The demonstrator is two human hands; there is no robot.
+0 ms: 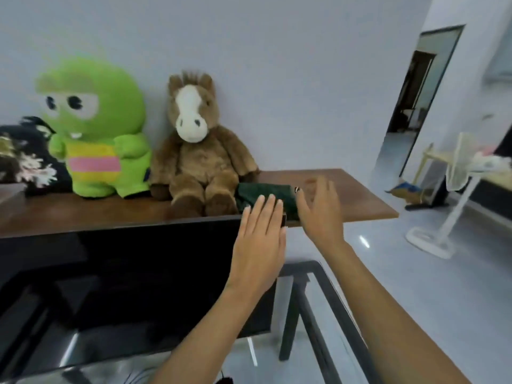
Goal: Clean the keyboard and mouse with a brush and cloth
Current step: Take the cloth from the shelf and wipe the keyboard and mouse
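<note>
I see both hands, left hand [260, 239] and right hand [318, 209], flat-fingered and holding nothing. They hover by the dark green cloth [266, 196], which lies just right of the brown horse plush [199, 159].

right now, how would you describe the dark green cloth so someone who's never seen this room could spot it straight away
Find the long brown wooden shelf against the pale wall, behind the black monitor. Two plush toys sit on it, a green one and a brown horse. The dark green cloth lies bunched just right of the horse's feet, the only flat, unstuffed thing there, with both hands reaching towards it.
</note>
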